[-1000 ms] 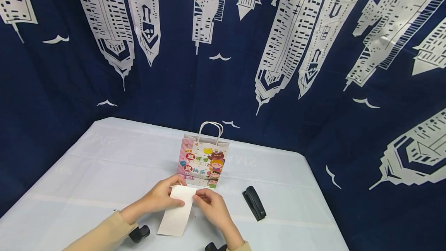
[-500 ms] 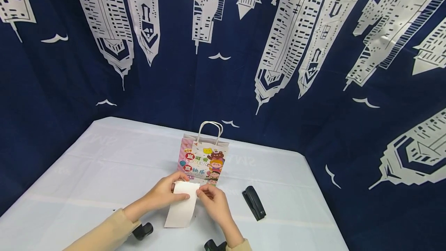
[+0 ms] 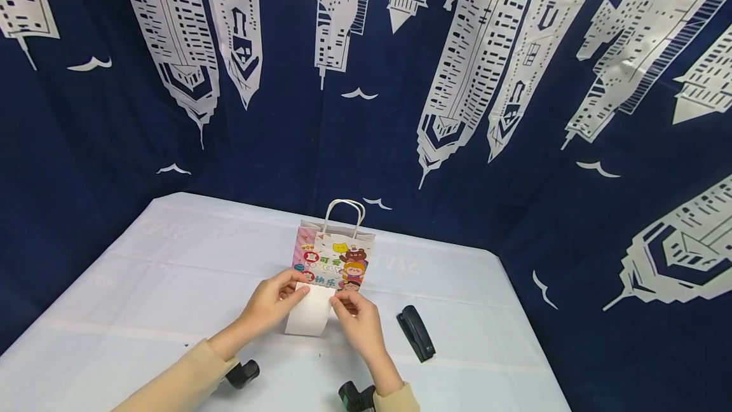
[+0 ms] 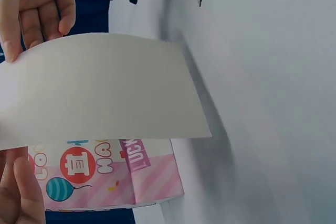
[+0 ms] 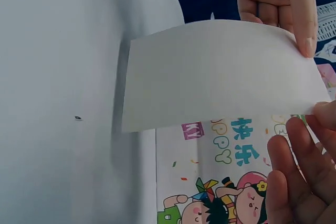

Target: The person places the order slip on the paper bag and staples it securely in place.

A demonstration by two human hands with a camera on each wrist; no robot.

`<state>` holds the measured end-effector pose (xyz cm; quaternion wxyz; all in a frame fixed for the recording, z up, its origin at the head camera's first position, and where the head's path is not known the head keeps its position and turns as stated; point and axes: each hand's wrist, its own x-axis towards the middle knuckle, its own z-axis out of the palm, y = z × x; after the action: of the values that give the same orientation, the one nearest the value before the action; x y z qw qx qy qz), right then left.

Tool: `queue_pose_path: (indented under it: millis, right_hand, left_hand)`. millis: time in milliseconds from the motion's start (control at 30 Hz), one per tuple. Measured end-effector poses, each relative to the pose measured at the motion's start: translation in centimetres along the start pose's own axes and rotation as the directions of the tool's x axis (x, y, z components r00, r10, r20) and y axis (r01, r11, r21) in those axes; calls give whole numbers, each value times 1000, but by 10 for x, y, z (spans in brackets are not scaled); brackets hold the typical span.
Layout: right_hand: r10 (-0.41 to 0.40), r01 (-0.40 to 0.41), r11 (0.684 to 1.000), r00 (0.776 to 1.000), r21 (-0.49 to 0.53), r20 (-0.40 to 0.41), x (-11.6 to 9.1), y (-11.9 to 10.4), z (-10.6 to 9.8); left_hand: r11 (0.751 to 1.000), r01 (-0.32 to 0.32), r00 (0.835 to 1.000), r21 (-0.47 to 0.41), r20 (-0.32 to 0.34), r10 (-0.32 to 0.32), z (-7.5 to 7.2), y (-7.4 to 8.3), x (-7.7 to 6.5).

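A strip of blank white paper (image 3: 309, 316) is held up between both hands, in front of a printed gift bag (image 3: 332, 253). My left hand (image 3: 273, 301) pinches its upper left corner between thumb and fingers. At the upper right corner, my right hand (image 3: 361, 326) pinches the paper's edge. In the left wrist view the paper (image 4: 105, 87) bows in a gentle curve, its lower end loose. The right wrist view shows the bag's front (image 5: 210, 182) behind the paper. The bag stands upright with white twisted handles; the paper and hands hide its lower part.
A black stapler (image 3: 416, 334) lies on the white-covered table (image 3: 480, 336), right of the right hand. Black devices (image 3: 243, 374) sit at both wrists. Behind the table hangs a dark blue cloth (image 3: 366, 145) printed with white buildings.
Both hands have moved forward and up toward the bag with the paper, which now covers more of the bag's lower front. The stapler and bag have stayed in place.
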<state>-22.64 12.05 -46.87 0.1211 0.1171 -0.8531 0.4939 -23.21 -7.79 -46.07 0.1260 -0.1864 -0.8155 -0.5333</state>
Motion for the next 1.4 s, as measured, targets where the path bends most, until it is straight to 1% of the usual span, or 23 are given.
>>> queue_pose_path:
  millis: [133, 233, 367, 533, 867, 1133, 1300, 1400]
  right_hand:
    - [-15, 15, 1000, 999, -6, -50, 4, -3, -2]
    - [-25, 25, 1000, 997, -5, -80, 7, -4, -3]
    - [-37, 36, 999, 993, -16, -115, 12, -6, -5]
    - [-53, 50, 998, 987, -24, -152, 17, -9, -7]
    - [-83, 74, 996, 977, -54, -195, 25, -14, -11]
    - [-75, 64, 996, 975, -56, -210, 31, -15, -13]
    - [-79, 71, 997, 970, -44, -231, 33, -15, -13]
    - [-66, 57, 997, 967, -45, -247, 35, -15, -14]
  left_hand:
    - [999, -21, 999, 30, -48, 22, 2, 3, 6]
    - [999, -22, 997, 42, -73, 25, 2, 5, 10]
    - [999, -17, 995, 51, -100, 22, 1, 8, 17]
    - [996, -31, 990, 84, -131, 41, 1, 13, 25]
    - [988, -61, 985, 143, -150, 83, -1, 20, 38]
    - [978, -96, 980, 185, -152, 125, -2, 22, 46]
    - [971, -102, 977, 216, -162, 138, 0, 24, 49]
    - [968, -108, 973, 228, -174, 150, 1, 25, 51]
